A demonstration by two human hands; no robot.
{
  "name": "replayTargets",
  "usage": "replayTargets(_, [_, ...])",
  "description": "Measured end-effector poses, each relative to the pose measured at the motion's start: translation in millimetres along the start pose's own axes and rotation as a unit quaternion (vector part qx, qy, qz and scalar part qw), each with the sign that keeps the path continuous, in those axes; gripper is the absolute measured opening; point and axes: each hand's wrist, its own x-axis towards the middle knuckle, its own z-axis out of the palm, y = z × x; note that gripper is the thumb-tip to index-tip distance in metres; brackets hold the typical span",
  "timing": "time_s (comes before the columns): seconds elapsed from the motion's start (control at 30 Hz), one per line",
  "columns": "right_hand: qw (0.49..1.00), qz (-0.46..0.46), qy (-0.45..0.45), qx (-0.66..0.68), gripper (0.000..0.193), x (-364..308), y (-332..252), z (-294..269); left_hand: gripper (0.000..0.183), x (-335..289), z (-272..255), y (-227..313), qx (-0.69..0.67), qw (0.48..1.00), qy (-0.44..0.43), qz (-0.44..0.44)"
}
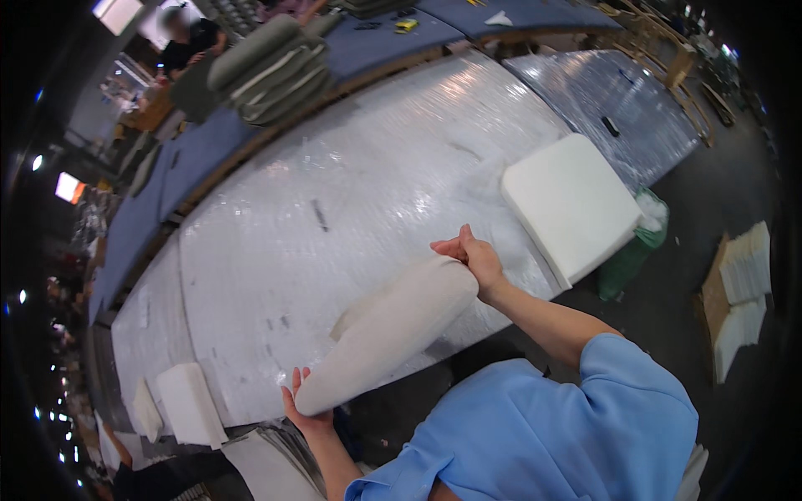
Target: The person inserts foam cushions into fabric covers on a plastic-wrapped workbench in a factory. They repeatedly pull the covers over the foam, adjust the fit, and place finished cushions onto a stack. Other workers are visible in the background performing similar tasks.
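Between my hands is a cream fabric-covered cushion (397,330), tilted on its edge over the plastic-wrapped table near its front side. My left hand (309,411) holds its lower left end, with the fingertips showing past the edge. At the upper right end, my right hand (474,260) grips the rounded corner, its thumb raised; the cushion hides part of these fingers. To the right of my right hand lies a stack of white foam pads (572,204) with rounded corners.
Shiny plastic covers the wide table (276,225). Folded grey-green covers (271,71) are piled on the blue bench (376,42) behind, near a person (190,42). White pieces (190,405) lie at the left end. A green sack (631,259) stands right, and white sheets (743,275) lie beyond it.
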Motion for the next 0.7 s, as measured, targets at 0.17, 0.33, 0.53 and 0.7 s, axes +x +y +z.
replayTargets(0.17, [0.992, -0.119, 0.0, -0.036, 0.057, -6.5, -2.3, 79.5, 0.038, -62.5, 55.4, 22.5, 0.409, 0.833, 0.072, 0.367])
replayTargets(0.33, [0.962, -0.256, -0.033, -0.091, 0.04, -30.0, 1.8, 155.6, 0.058, -119.5, 176.1, -20.1, 0.693, 0.471, -0.098, 0.536])
replayTargets(0.53, [0.835, -0.419, -0.244, -0.261, 0.03, -88.4, 2.7, 206.4, 0.056, -123.0, 137.9, 1.9, 0.637, 0.496, 0.002, 0.59])
replayTargets(0.7, [0.762, -0.523, -0.206, -0.322, 0.028, -19.5, 42.2, 182.0, 0.056, -139.0, 106.3, 3.0, 0.607, 0.519, 0.037, 0.601])
